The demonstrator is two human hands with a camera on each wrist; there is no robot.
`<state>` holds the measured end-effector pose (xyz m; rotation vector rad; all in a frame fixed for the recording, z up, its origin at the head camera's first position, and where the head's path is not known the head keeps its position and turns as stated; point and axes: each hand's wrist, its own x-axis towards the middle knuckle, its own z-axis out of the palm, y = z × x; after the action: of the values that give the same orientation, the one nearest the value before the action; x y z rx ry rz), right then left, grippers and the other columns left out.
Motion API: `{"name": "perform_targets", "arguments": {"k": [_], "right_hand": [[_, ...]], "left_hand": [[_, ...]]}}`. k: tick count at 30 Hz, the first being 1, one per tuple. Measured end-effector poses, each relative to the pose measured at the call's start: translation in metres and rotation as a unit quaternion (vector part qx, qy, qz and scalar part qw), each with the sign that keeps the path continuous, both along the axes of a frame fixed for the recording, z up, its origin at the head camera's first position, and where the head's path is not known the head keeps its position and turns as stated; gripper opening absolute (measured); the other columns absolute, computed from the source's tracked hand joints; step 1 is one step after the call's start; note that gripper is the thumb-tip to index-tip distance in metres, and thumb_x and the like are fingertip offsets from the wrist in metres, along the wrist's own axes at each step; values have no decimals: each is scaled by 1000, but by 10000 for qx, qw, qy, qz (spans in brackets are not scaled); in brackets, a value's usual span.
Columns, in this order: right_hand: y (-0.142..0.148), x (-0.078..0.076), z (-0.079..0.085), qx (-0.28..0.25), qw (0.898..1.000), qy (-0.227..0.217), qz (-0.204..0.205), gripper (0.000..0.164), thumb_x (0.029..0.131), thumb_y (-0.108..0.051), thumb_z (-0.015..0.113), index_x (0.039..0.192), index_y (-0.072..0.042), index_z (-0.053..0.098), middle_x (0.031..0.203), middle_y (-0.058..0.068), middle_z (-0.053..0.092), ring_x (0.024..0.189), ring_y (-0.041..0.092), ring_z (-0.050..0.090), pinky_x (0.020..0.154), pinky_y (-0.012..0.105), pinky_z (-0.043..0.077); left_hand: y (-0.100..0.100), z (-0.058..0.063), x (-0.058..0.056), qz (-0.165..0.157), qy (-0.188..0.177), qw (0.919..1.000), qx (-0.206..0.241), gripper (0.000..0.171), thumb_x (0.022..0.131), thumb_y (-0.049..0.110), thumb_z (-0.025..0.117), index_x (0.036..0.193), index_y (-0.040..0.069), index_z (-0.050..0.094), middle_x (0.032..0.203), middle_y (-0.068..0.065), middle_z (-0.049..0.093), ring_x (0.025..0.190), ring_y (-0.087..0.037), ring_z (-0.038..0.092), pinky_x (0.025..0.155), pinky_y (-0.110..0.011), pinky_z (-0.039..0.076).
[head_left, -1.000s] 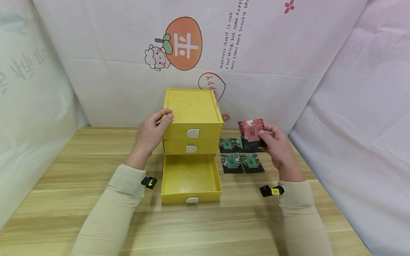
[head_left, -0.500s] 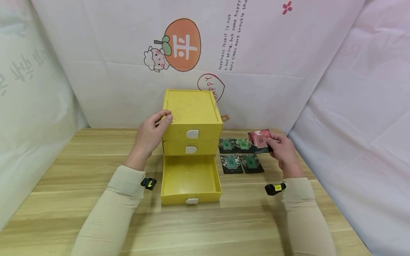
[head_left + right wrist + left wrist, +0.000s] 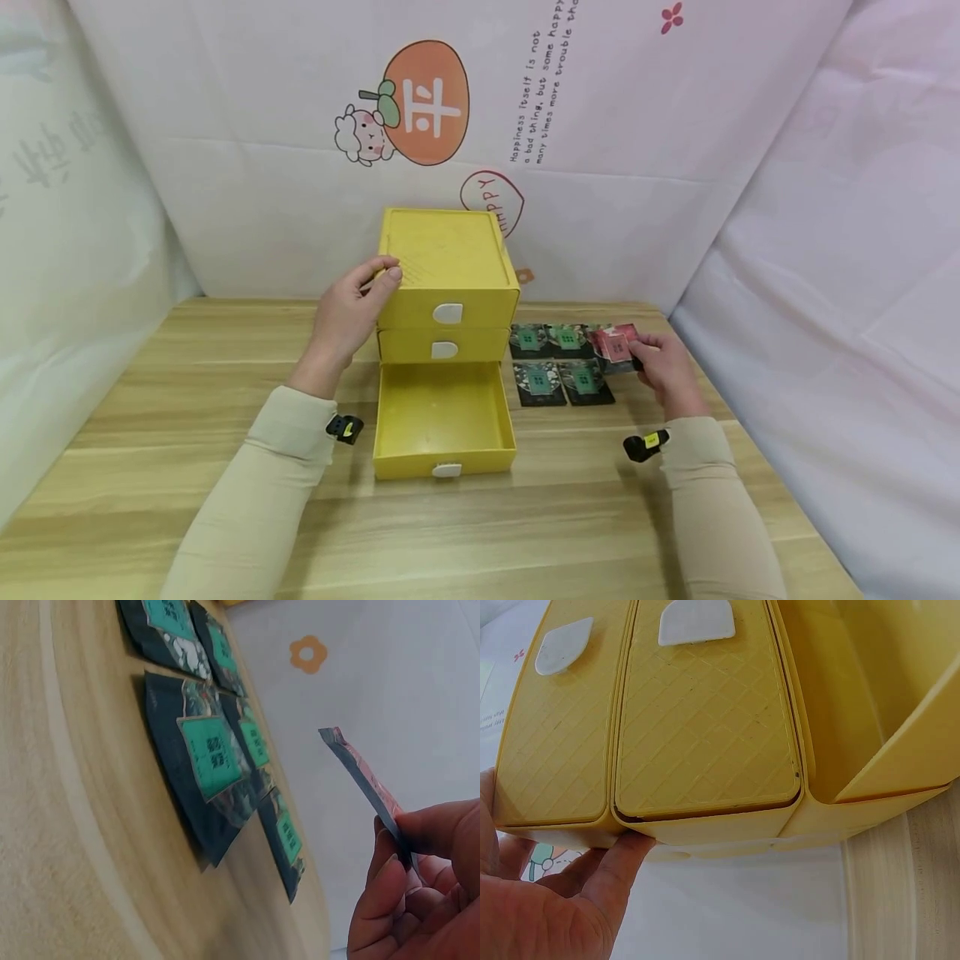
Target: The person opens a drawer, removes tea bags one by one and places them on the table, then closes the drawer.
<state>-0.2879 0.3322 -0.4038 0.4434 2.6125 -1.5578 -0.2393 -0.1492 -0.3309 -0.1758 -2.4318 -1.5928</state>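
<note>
My right hand [image 3: 670, 372] pinches a small flat sachet [image 3: 617, 346] with a red label by its right edge. In the right wrist view the red sachet [image 3: 367, 776] is seen edge-on, above the table, between thumb and fingers. Several black sachets with green labels [image 3: 538, 382] lie in two rows beneath and beside it; in the head view the red one overlaps the back row's right end. My left hand [image 3: 347, 315] rests on the upper left edge of a yellow drawer unit [image 3: 450, 250], its fingers [image 3: 622, 866] extended against the side.
The bottom drawer [image 3: 442, 408] is pulled out and nothing lies in it. The two drawers above are closed, with white tabs [image 3: 448, 313]. A printed white cloth [image 3: 285, 217] stands behind the wooden table [image 3: 450, 533], with cloth at both sides.
My right hand has moved right and down with the red sachet, from over the back row's middle to its right end. The left hand stays on the drawer unit.
</note>
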Motion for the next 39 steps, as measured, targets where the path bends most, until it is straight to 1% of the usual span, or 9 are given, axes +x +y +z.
{"name": "perform_targets", "arguments": {"k": [5, 9, 15, 18, 24, 27, 32, 35, 39], "right_hand": [[7, 0, -6, 212, 9996, -166, -111, 54, 110, -29, 51, 154, 2, 45, 141, 19, 53, 86, 8, 59, 75, 27, 58], [13, 2, -12, 393, 9987, -301, -107, 51, 110, -24, 51, 151, 6, 47, 135, 21, 55, 84, 11, 58, 70, 28, 56], [21, 2, -24, 532, 9984, -183, -96, 46, 107, -17, 53, 143, 12, 51, 120, 20, 58, 67, 10, 54, 61, 29, 52], [24, 1, -28, 683, 9975, -144, -97, 46, 106, -17, 54, 141, 13, 53, 119, 21, 58, 68, 11, 54, 60, 28, 52], [27, 0, -36, 1237, 9921, -196, 48, 44, 104, -18, 57, 137, 10, 59, 125, 24, 60, 78, 13, 55, 62, 25, 51], [27, 1, -38, 1656, 9858, -218, 182, 40, 103, -18, 59, 131, 9, 65, 111, 19, 66, 71, 13, 55, 60, 26, 48], [26, 4, -37, 2247, 9734, -304, 325, 34, 103, -23, 58, 118, 4, 73, 83, 8, 65, 66, 16, 54, 61, 30, 44], [26, 6, -37, 2569, 9654, -308, 334, 30, 102, -25, 56, 97, -3, 75, 79, 7, 61, 69, 21, 53, 62, 32, 41], [24, 6, -37, 2886, 9563, -360, 320, 32, 98, -26, 55, 71, -13, 64, 79, 9, 58, 72, 26, 52, 61, 35, 38]], "left_hand": [[1, 0, 0, -17, 0, 10000, 6, 60, 102, 65, 52, 147, 26, 61, 152, -3, 58, 140, -30, 54, 111, -56, 47], [2, 0, 1, -43, 8, 10000, 23, 60, 102, 65, 53, 147, 26, 61, 151, -2, 58, 140, -30, 54, 111, -56, 47], [1, -1, 0, -26, 24, 10000, 27, 60, 102, 65, 53, 147, 26, 61, 153, -2, 56, 140, -31, 54, 111, -56, 47], [1, -1, -1, -4, 33, 10000, 19, 60, 102, 65, 53, 146, 26, 61, 153, -2, 56, 140, -31, 54, 111, -56, 47], [1, 0, 0, 37, 61, 10000, 7, 59, 102, 64, 54, 146, 25, 62, 151, -3, 58, 139, -31, 55, 110, -55, 48], [1, 0, 0, 41, 58, 10000, -5, 59, 102, 64, 54, 146, 25, 62, 151, -3, 59, 139, -30, 55, 110, -55, 48], [1, 0, 0, 36, 65, 10000, 14, 59, 102, 64, 54, 146, 25, 62, 151, -2, 59, 139, -30, 55, 110, -55, 48], [1, 1, 0, 43, 87, 10000, 18, 59, 102, 63, 54, 146, 24, 62, 151, -2, 59, 139, -29, 56, 110, -54, 48], [1, 1, 0, 55, 98, 9999, 27, 58, 103, 62, 54, 146, 24, 62, 152, -2, 58, 139, -29, 56, 110, -54, 48]]}}
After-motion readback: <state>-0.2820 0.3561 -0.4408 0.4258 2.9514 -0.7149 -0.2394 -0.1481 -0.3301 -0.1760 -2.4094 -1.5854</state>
